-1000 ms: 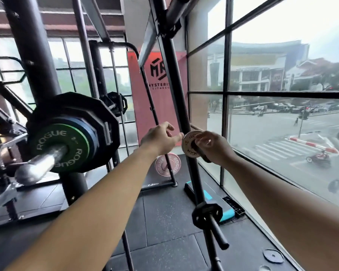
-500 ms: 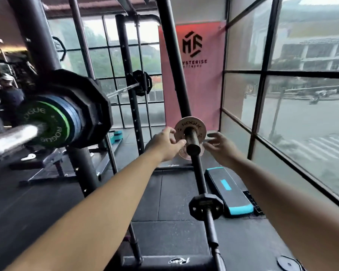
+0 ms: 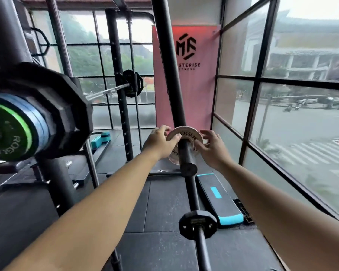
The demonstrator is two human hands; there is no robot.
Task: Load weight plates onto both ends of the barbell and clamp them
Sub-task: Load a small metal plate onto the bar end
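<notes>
Change plate [image 3: 190, 135], pale, marked ROGUE, sits on the black storage peg [image 3: 185, 156] of the rack upright [image 3: 170, 75], between our two hands. Left hand [image 3: 159, 143] pinches the rim nearest it, thumb on the face and fingers curled over the edge. Right hand [image 3: 213, 148] is spread and relaxed just beside the opposite rim; we cannot confirm contact there. A second pale plate [image 3: 174, 160] shows behind the first. The barbell [image 3: 108, 92], with a green plate [image 3: 14, 132] outermost, lies well off to the left of the left hand.

Judgement: the step in hand is drawing the plate off the peg. To do it well, we take the rim with the right hand too and pull straight along the peg so the bore does not bind. We leave the rear plate behind and firm the grip before the plate clears the tip.
</notes>
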